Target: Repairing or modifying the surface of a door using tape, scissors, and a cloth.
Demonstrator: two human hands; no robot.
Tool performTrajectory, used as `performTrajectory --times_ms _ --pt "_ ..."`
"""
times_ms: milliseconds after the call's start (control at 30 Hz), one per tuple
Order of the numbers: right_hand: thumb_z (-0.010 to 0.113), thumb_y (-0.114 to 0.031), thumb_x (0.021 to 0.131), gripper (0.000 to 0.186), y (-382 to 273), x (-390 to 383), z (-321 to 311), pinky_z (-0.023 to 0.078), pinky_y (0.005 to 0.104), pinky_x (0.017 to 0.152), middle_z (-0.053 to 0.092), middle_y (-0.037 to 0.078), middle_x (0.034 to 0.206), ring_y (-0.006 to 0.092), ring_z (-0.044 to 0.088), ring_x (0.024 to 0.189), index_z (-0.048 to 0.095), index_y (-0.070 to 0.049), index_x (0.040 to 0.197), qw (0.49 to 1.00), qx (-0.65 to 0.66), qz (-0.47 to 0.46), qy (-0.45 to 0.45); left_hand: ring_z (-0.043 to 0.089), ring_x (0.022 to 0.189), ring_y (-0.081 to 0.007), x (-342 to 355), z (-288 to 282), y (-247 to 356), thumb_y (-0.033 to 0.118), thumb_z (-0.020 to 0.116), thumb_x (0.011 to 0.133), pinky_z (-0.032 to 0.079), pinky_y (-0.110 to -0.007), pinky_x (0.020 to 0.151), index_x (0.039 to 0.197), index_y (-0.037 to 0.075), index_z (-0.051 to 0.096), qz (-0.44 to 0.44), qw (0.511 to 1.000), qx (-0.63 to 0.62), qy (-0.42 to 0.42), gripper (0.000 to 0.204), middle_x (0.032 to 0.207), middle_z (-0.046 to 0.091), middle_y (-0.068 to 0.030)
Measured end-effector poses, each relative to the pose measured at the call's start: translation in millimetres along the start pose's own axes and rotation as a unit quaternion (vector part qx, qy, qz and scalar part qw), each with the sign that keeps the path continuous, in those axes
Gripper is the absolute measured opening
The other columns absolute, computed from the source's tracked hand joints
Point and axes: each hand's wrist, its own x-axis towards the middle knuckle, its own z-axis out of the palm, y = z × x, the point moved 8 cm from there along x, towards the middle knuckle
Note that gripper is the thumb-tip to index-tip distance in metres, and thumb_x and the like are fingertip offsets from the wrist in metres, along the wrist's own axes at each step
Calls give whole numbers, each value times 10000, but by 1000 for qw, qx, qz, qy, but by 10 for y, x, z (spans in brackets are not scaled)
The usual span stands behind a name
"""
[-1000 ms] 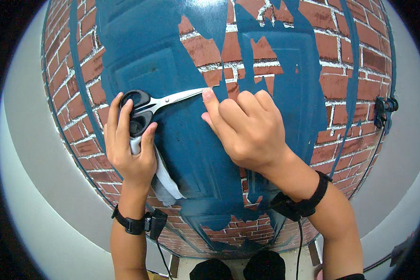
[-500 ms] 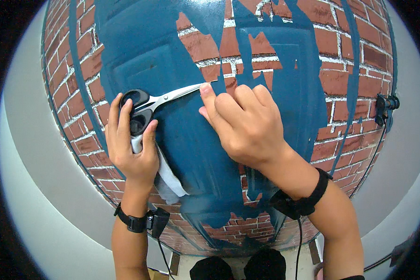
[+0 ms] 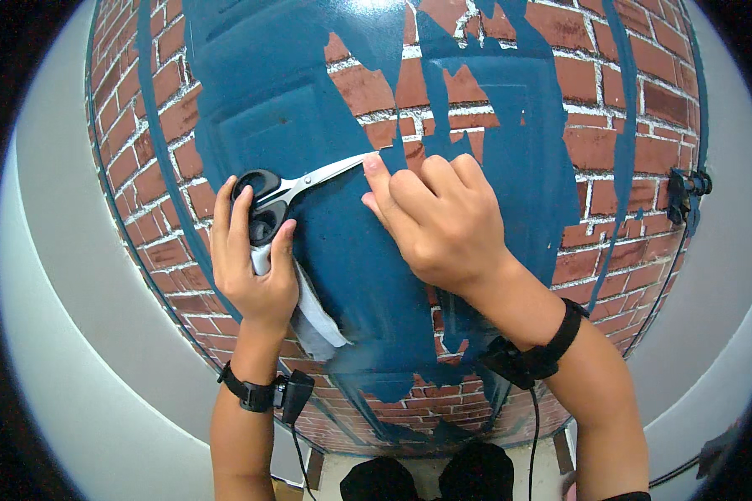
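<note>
Scissors (image 3: 307,179) with black handles and silver blades lie against a blue panelled door (image 3: 267,125), the blades pointing right and slightly up. My left hand (image 3: 259,271) is closed around their handles and also holds a white cloth (image 3: 316,321), which hangs down below the palm. The blades look closed together. At the blade tip, the index fingertip of my right hand (image 3: 447,221) touches the metal. The other right fingers are curled in and my palm is hidden. Torn patches of brick-patterned film (image 3: 363,90) cling to the door just above the tip.
More brick-patterned film (image 3: 581,75) runs along both sides of the door. A dark lever handle (image 3: 687,192) juts out at the right. Pale walls curve along both edges. Black straps with small devices (image 3: 530,355) and cables sit on my wrists. My dark shoes (image 3: 380,480) show below.
The left hand, the cloth and the scissor handles have shifted a little to the right and down in view. The right hand stays nearly in place at the blade tip.
</note>
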Motion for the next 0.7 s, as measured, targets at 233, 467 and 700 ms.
performTrajectory --times_ms 233,467,700 --pt "714 -185 822 328 8 -12 22 351 325 590 507 22 748 173 474 685 698 63 1036 1000 -14 -2 0 560 1254 -327 -25 -2 78 92 731 875 434 -417 1060 1284 -24 610 -18 1000 19 15 443 1361 581 -195" --pt "712 -186 820 324 0 -2 21 351 330 591 511 23 755 178 477 688 698 65 1024 1000 -6 -5 6 554 1244 -328 -58 19 89 81 726 880 430 -420 1059 1285 -24 610 -32 999 15 31 434 1357 571 -190" --pt "732 -171 800 347 -5 -5 36 339 329 586 494 14 750 177 456 672 706 40 1073 1000 -9 -3 -8 535 1258 -344 -69 -1 83 72 730 870 414 -432 1064 1291 -32 600 -23 999 8 26 453 1365 553 -209"
